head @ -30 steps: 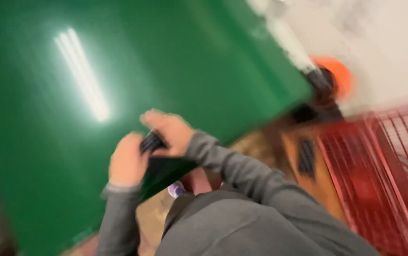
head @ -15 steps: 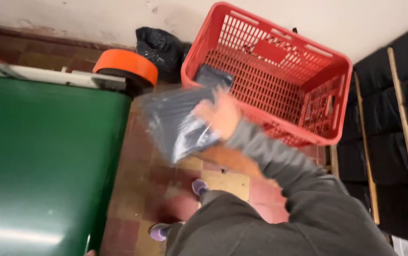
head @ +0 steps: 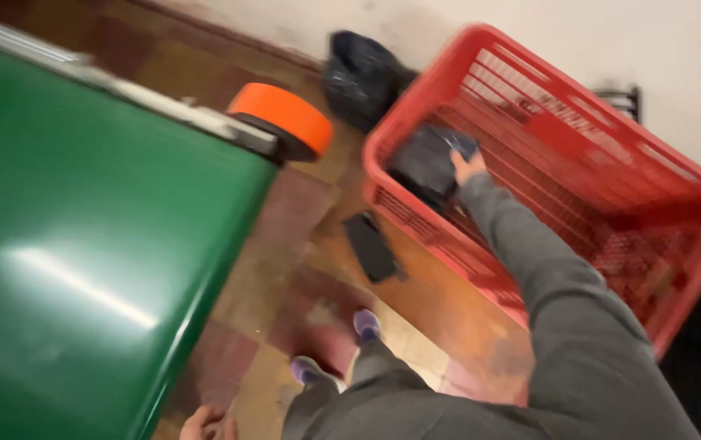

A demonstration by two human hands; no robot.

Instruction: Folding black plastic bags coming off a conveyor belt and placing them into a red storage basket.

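Bag (head: 425,163) at the crate (head: 692,195) rim.
Right hand (head: 468,167) grips it (blurred); left hand (head: 208,424) low, grip unclear.

1. Crate (head: 611,171): red, open lattice pattern on walls and bottom.
2. Packet (head: 428,163) in the crate: dark grey-black, glossy.
3. Sleeve (head: 546,269): plain grey.
4. Surface (head: 81,244): solid green, silver edge strip.
5. Tape roll (head: 285,118): orange, black inside.
6. Bag (head: 362,73) by the wall: black.
7. Floor (head: 301,236): mottled red-brown and tan tiles.
8. Shoes (head: 366,324): purple.

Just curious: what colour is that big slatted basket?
Red, seen in the head view: the basket the right hand reaches into.
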